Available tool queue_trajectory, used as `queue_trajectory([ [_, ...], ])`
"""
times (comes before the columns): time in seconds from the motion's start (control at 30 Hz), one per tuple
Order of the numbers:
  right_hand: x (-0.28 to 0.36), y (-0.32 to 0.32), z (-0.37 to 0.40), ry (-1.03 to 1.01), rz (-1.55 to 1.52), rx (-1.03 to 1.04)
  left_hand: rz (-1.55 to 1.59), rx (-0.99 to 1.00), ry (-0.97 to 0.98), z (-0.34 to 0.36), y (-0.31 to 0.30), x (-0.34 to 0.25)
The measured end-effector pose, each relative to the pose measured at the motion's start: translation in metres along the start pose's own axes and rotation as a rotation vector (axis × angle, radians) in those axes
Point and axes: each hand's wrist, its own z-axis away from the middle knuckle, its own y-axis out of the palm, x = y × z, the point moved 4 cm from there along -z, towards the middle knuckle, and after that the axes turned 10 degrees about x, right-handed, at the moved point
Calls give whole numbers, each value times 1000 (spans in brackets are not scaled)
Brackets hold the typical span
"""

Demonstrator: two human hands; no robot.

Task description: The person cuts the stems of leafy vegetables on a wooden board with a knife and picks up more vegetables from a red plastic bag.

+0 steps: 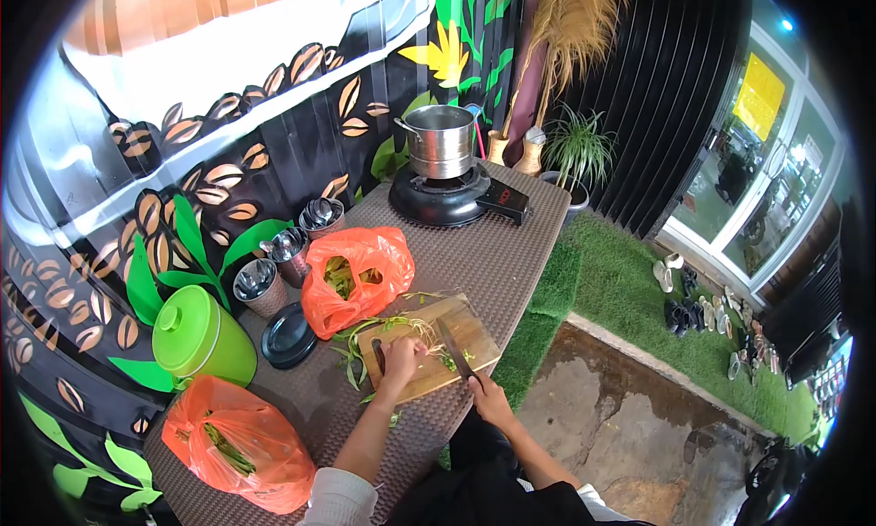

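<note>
A wooden cutting board (474, 329) lies near the table's front edge. On it are pale stringy roots or stems (422, 329) and small chopped green bits (447, 363). My right hand (491, 400) is wrapped round the handle of a knife (453, 344), whose blade rests over the board, pointing away from me. My left hand (401, 356) is over the left part of the board, fingers curled beside the stems; what they hold, if anything, is hidden. Green leafy stalks (351, 351) spill off the board's left side. Just behind stands an open orange plastic bag (392, 252) with greens inside.
A second orange bag (265, 444) sits at the left front, near a lidded green bucket (214, 339) and a black lid (289, 335). Metal cups of cutlery (265, 293) line the wall. A steel pot (441, 152) stands on a black burner (424, 208) at the far end.
</note>
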Motion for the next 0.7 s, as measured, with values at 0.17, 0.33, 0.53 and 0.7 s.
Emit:
queue_trajectory([
  [0.17, -9, -5, 0, 53, -39, -30, 21, -121, 114, -51, -42, -26],
  [0.33, -9, -4, 3, 114, -32, -17, 250, -238, 147, -111, -44, -4],
  [0.53, -11, -4, 8, 255, -84, 58, 259, -220, 140, -87, -41, 9],
  [0.7, -19, -8, 8, 195, -49, -36, 444, -139, 25, -9, -30, 32],
])
